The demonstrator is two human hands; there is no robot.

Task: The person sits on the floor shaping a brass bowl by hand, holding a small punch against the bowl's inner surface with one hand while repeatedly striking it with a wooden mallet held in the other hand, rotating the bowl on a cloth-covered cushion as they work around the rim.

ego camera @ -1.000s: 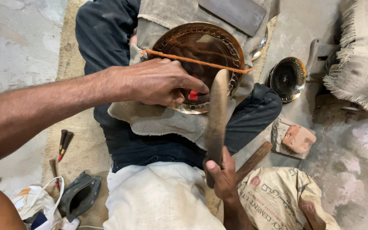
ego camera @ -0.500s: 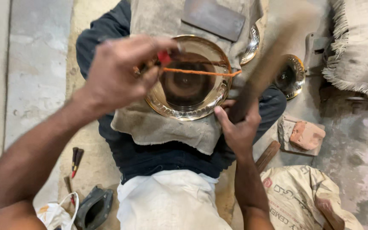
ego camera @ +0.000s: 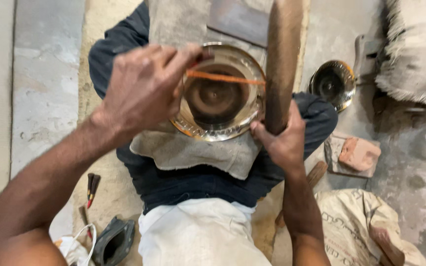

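Observation:
A shiny brass bowl (ego camera: 223, 129) rests on a grey cloth (ego camera: 208, 152) across my lap. My left hand (ego camera: 144, 88) pinches the red end of a thin orange rod (ego camera: 225, 78) that lies across the bowl's mouth. My right hand (ego camera: 284, 140) grips the lower end of a long dark wooden stick (ego camera: 282, 59), held upright along the bowl's right rim.
A second small metal bowl (ego camera: 332, 84) sits on the floor to the right. A reddish brick (ego camera: 360, 152) and a printed sack (ego camera: 358, 226) lie at lower right. Small tools (ego camera: 91, 186) and a dark shoe (ego camera: 114, 241) lie at lower left. A flat grey slab (ego camera: 237, 22) lies beyond the bowl.
My right hand has swung the wooden stick up from pointing low to standing upright beside the bowl. My left hand has shifted from the bowl's near rim to its upper left.

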